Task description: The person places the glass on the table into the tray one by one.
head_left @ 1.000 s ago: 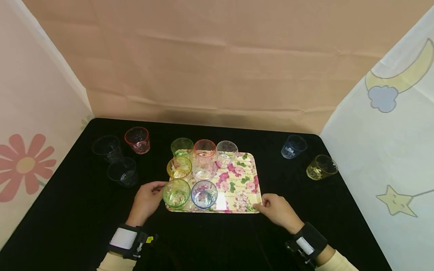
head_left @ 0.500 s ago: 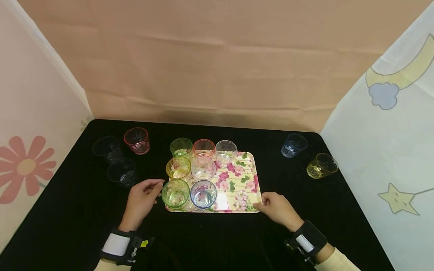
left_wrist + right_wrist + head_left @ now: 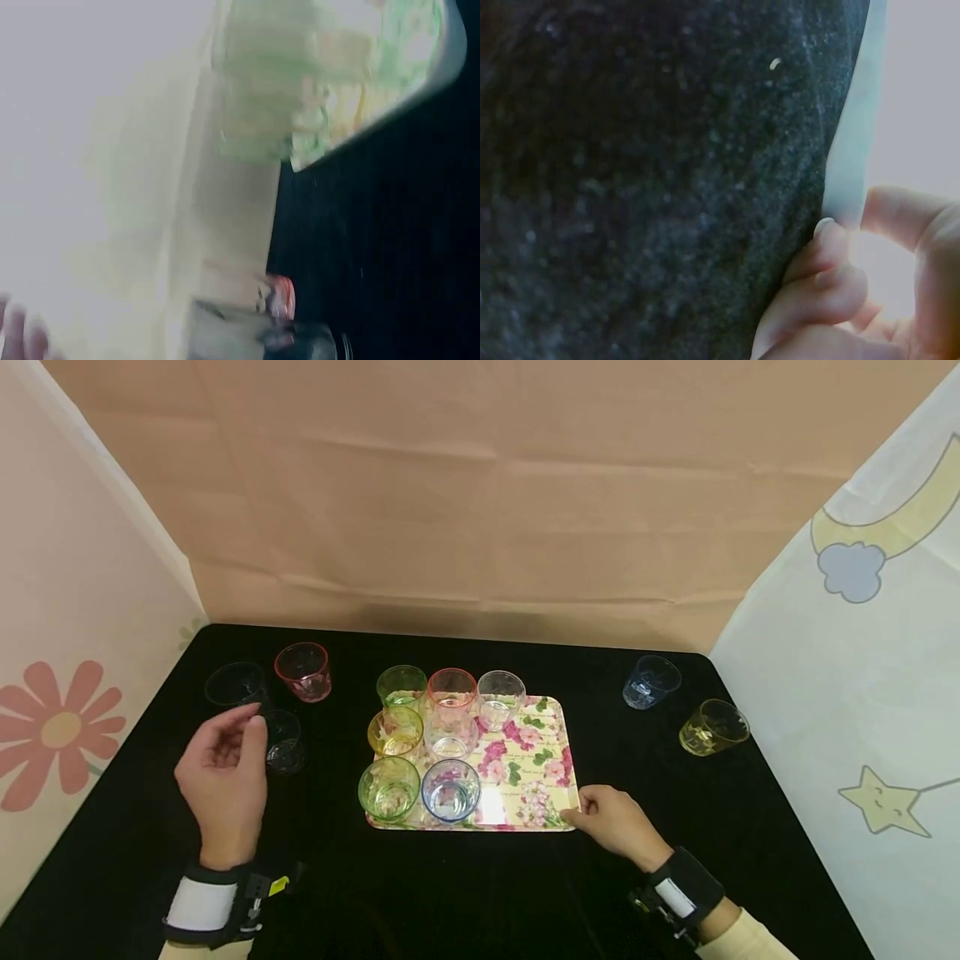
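My right hand (image 3: pixel 618 827) pinches the near right corner of a flowered tray (image 3: pixel 525 785); in the right wrist view the tray's pale rim (image 3: pixel 849 157) sits between thumb and fingers. Over the left side of the table, my left hand (image 3: pixel 225 777) is raised with bent fingers and nothing in them. It partly covers a clear glass (image 3: pixel 285 752). Behind that one stand another clear glass (image 3: pixel 236 685) and a red-rimmed glass (image 3: pixel 303 672). The left wrist view is blurred, with fingertips (image 3: pixel 26 341) at its lower left corner.
Several glasses fill the tray's left half, among them a yellow glass (image 3: pixel 395 732), a green glass (image 3: pixel 389 789) and a blue-rimmed glass (image 3: pixel 451 791). At the right stand a blue glass (image 3: pixel 651 682) and a yellow glass (image 3: pixel 712 728). Paper walls (image 3: pixel 480 527) enclose the black table.
My left hand has left the tray's left side beside the green glass and moved left to the clear glasses. My right hand and the tray stay in place.
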The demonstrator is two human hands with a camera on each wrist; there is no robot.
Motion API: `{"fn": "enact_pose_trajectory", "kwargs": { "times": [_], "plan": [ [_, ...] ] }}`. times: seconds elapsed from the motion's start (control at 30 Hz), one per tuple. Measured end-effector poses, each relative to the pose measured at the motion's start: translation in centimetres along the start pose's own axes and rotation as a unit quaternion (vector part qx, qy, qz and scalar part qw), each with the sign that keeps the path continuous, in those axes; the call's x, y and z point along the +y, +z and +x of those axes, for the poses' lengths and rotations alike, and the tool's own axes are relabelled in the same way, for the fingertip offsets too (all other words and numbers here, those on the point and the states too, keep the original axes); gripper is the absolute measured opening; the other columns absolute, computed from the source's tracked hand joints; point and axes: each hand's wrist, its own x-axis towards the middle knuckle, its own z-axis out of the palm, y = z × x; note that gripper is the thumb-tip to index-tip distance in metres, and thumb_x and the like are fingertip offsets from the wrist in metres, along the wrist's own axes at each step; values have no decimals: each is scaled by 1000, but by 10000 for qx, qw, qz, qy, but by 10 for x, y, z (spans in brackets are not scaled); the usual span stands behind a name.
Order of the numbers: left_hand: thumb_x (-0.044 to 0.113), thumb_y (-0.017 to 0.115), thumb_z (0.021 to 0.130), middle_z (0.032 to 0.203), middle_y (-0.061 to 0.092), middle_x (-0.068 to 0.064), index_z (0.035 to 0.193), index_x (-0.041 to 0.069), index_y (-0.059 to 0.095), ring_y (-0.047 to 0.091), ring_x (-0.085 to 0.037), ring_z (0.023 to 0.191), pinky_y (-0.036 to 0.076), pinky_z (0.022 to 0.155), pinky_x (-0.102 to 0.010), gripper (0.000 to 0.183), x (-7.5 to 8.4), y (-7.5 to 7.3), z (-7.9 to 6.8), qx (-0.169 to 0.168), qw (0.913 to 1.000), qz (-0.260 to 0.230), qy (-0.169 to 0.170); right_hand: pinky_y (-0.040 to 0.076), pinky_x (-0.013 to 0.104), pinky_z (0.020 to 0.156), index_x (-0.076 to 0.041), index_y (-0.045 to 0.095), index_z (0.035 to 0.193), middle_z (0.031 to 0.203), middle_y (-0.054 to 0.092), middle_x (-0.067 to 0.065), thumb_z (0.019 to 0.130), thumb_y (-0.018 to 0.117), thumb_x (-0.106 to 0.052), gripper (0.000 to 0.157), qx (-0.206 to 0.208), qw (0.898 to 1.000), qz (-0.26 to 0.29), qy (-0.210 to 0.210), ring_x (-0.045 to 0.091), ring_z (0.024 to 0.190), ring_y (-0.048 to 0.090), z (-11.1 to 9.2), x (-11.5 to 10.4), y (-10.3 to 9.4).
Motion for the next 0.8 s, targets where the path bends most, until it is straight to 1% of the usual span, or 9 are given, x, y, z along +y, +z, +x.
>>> {"fn": "enact_pose_trajectory", "kwargs": {
  "times": [0.03,0.1,0.2,0.3,0.37,0.43,0.57,0.7,0.8],
  "plan": [
    [4,70,93,98,67,7,115,-8,70,59,-8,84,44,72,-19,25,-3,-1,3,279,9995,-114,52,31,26,52,-14,53,69,58,45,-4,92,76,-28,34,3,10000,10,0,12,51,40,0,0,0],
    [8,71,91,113,64,3,127,-5,64,58,-12,103,43,85,-22,39,-10,-3,8,697,9970,-324,-68,31,26,52,-15,53,69,58,45,-4,92,76,-28,34,0,10000,19,0,12,51,40,0,0,1],
    [13,72,88,144,49,-4,148,6,45,43,-20,134,29,109,-30,66,-22,-8,10,811,9926,-697,-575,31,26,52,-15,54,69,58,45,-4,92,75,-27,34,-22,10000,30,21,12,51,40,1,1,2],
    [13,73,88,163,26,-9,160,11,22,21,-22,151,6,122,-36,88,-33,-11,9,547,9846,-1153,-1191,31,27,52,-14,54,70,59,45,-4,92,75,-27,33,-24,10000,19,27,12,52,40,1,0,2],
    [12,73,89,168,14,-8,162,13,12,10,-20,154,-3,123,-35,96,-39,-12,7,306,9798,-1264,-1517,31,27,52,-14,54,70,59,45,-3,91,76,-27,33,-19,10000,56,79,12,52,40,2,0,2],
    [12,73,91,170,6,-7,163,15,6,4,-18,156,-4,123,-30,99,-44,-11,5,-1,9793,-1037,-1738,31,27,52,-14,54,70,59,45,-4,91,76,-27,33,-20,9999,65,110,12,52,40,1,0,2],
    [15,74,93,171,-1,-6,164,19,0,-1,-17,156,2,122,-24,103,-48,-10,1,-597,9770,-333,-2020,31,27,52,-14,54,70,58,44,-4,92,76,-27,33,-38,9999,89,102,12,51,39,0,1,2],
    [22,75,93,171,-2,-5,164,24,-6,-1,-17,156,5,124,-32,107,-51,-9,-2,-1071,9690,256,-2213,31,27,52,-14,54,70,58,44,-4,92,76,-27,33,-19,9999,86,53,12,51,39,0,1,2],
    [22,77,92,171,0,-4,163,26,-8,1,-18,156,7,124,-37,111,-53,-7,-3,-1272,9648,415,-2264,31,26,52,-14,55,70,58,44,-4,92,76,-27,33,19,10000,79,49,11,51,39,1,1,2]
  ]
}}
